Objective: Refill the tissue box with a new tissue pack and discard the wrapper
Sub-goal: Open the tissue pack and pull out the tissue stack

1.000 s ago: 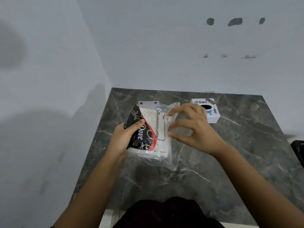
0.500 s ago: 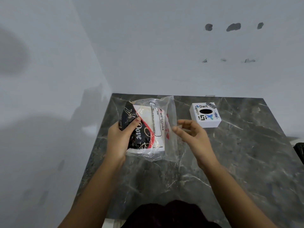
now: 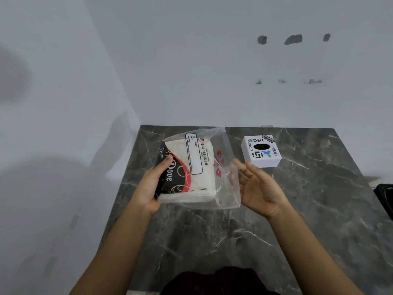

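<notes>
While my left hand (image 3: pixel 152 186) clamps the black-and-red printed end of the tissue pack (image 3: pixel 187 169), thumb on top and fingers underneath, the pack is lifted off the dark marble counter (image 3: pixel 212 241) and tilted toward me. The white tissues fill the left part of the clear wrapper (image 3: pixel 223 184); the right part hangs loose and see-through, with small red marks on it and a printed label reading "BIG TISSUES".

My right hand (image 3: pixel 258 189) is spread wide, palm turned left toward the pack, fingers apart and holding nothing. Its fingertips (image 3: pixel 238 165) sit just beside the slack right edge of the wrapper; I cannot tell whether they touch the plastic.

Beyond my right hand, farther back on the counter, stands the white tissue box (image 3: pixel 261 151), upright, its dark oval opening facing up and stickers around the opening. It is apart from both the pack and my hand.

The counter's back edge meets a pale wall (image 3: pixel 212 71) just behind the pack and box. Its left edge runs beside another pale wall. The stone in front of my hands is bare down to the near edge, and it is bare to the right of the box. At the far right edge of the view, something black (image 3: pixel 385 199) shows, only partly in frame.
</notes>
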